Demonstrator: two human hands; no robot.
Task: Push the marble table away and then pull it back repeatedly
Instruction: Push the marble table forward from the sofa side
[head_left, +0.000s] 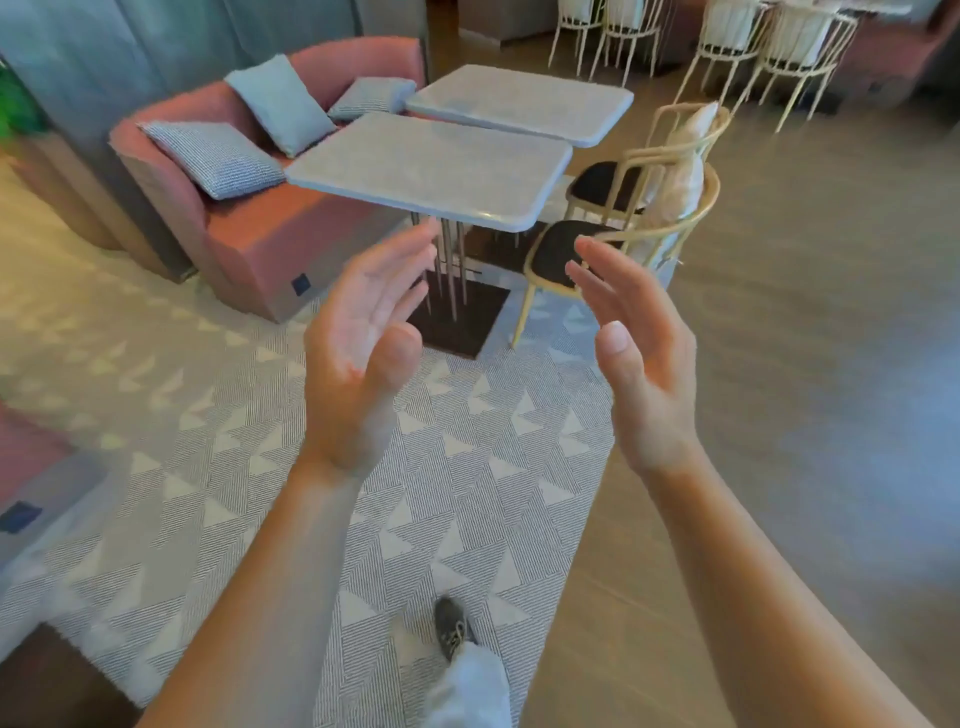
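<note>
Head view: left hand (358, 338) and right hand (641, 358) spread empty before the smooth rounded-square marble table (431, 169).

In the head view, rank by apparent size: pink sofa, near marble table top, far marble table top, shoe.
1. Pink sofa
2. Near marble table top
3. Far marble table top, though distance shrinks it; the two may match
4. Shoe
</note>
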